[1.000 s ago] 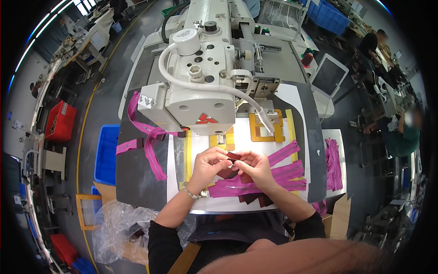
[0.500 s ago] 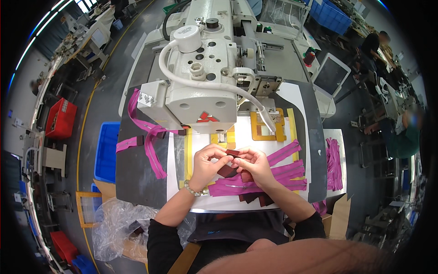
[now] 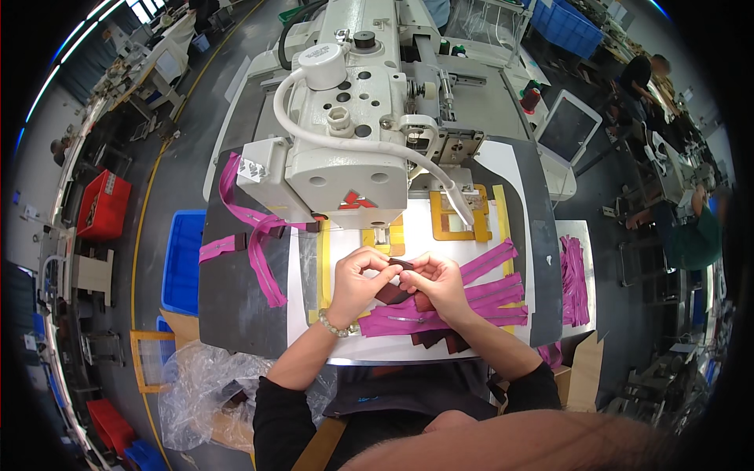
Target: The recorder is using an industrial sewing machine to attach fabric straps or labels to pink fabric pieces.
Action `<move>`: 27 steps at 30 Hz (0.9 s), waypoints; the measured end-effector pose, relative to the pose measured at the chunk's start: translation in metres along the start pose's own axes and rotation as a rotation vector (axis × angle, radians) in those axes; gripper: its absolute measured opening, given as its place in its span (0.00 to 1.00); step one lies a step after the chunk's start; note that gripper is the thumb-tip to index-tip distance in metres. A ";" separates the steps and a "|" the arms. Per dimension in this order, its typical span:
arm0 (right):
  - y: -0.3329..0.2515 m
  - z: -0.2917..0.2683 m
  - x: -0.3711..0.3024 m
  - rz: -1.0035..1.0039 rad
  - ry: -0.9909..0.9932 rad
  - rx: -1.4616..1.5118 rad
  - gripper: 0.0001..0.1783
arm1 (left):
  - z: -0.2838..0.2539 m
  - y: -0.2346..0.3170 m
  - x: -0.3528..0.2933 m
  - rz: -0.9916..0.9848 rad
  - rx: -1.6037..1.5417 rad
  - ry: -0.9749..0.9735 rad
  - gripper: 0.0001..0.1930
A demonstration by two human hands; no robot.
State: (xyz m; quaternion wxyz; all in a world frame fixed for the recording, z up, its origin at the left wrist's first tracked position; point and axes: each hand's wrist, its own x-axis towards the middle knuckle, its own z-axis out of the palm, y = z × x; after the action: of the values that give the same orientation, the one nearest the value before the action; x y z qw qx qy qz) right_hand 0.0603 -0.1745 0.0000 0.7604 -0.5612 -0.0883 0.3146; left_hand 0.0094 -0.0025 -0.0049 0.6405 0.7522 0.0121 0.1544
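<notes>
Meeting near the middle of the head view, the left hand (image 3: 361, 282) and the right hand (image 3: 440, 284) are held almost fingertip to fingertip. By each hand the grip is kept pinched, thumb against fingers, on a small dark maroon piece (image 3: 401, 264), which is raised between them above the tabletop (image 3: 236, 318); its far edge is seen just past the fingertips. A beaded bracelet (image 3: 334, 324) is worn on the left wrist.

From the held piece, a second maroon piece (image 3: 390, 293) is seen at about six o'clock, partly hidden by the fingers; whether the two are joined cannot be told. Purple zipper strips (image 3: 404, 318) are spread from two round to six o'clock, some passing beneath the right hand and forearm, on a white sheet (image 3: 304, 302). At eleven o'clock stands a white sewing machine (image 3: 349, 184), and a yellow frame (image 3: 452, 235) is placed between one and two. More purple strips (image 3: 267, 271) are draped at nine o'clock, with a blue bin (image 3: 182, 294) farther out. At three o'clock a purple pile (image 3: 575, 282) is laid on a white surface; toward two, a screen (image 3: 571, 132) is mounted. A clear plastic bag (image 3: 192, 396) is bunched at eight.
</notes>
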 end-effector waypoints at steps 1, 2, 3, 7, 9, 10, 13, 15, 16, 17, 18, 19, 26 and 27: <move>0.000 0.000 0.000 -0.002 0.004 -0.008 0.08 | 0.001 0.000 0.000 0.005 0.004 0.002 0.04; 0.000 0.000 0.000 -0.004 0.008 -0.016 0.08 | 0.001 0.000 0.000 0.005 0.004 0.002 0.04; 0.000 0.000 0.000 -0.005 0.007 -0.016 0.08 | 0.001 0.000 0.000 0.009 0.011 0.003 0.04; 0.003 -0.001 0.001 -0.009 0.013 -0.018 0.07 | 0.004 -0.001 0.001 0.011 -0.013 0.059 0.06; 0.002 -0.001 0.000 -0.014 0.017 -0.020 0.07 | 0.005 0.000 0.001 0.013 -0.017 0.063 0.06; 0.000 -0.001 0.000 -0.012 0.018 -0.031 0.08 | 0.005 0.001 0.001 0.015 -0.020 0.067 0.06; -0.003 0.001 -0.001 -0.010 0.017 -0.067 0.08 | 0.005 0.002 0.001 0.033 -0.029 0.078 0.07; -0.003 0.001 -0.001 -0.011 0.015 -0.092 0.08 | 0.005 0.001 0.001 0.027 -0.032 0.081 0.07; -0.003 0.001 -0.001 -0.018 0.009 -0.078 0.08 | 0.005 0.001 0.000 0.022 -0.035 0.085 0.07; -0.002 0.001 -0.001 -0.026 0.004 -0.064 0.08 | 0.006 0.001 0.000 0.023 -0.036 0.084 0.07; -0.002 0.001 -0.001 -0.027 0.003 -0.064 0.08 | 0.006 0.000 0.000 0.021 -0.036 0.087 0.07; -0.002 0.001 -0.001 -0.030 0.002 -0.065 0.08 | 0.006 0.000 0.000 0.020 -0.037 0.089 0.07; -0.004 0.002 -0.002 -0.052 -0.006 -0.135 0.08 | 0.006 -0.001 -0.002 0.020 -0.047 0.100 0.07; -0.005 0.003 -0.002 -0.052 -0.006 -0.136 0.08 | 0.006 -0.001 -0.002 0.014 -0.054 0.102 0.07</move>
State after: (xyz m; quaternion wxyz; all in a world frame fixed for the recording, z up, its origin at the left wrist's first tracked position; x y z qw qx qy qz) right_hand 0.0586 -0.1740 0.0057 0.7283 -0.6080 -0.1264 0.2897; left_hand 0.0091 -0.0088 -0.0075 0.6579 0.7260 0.0355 0.1972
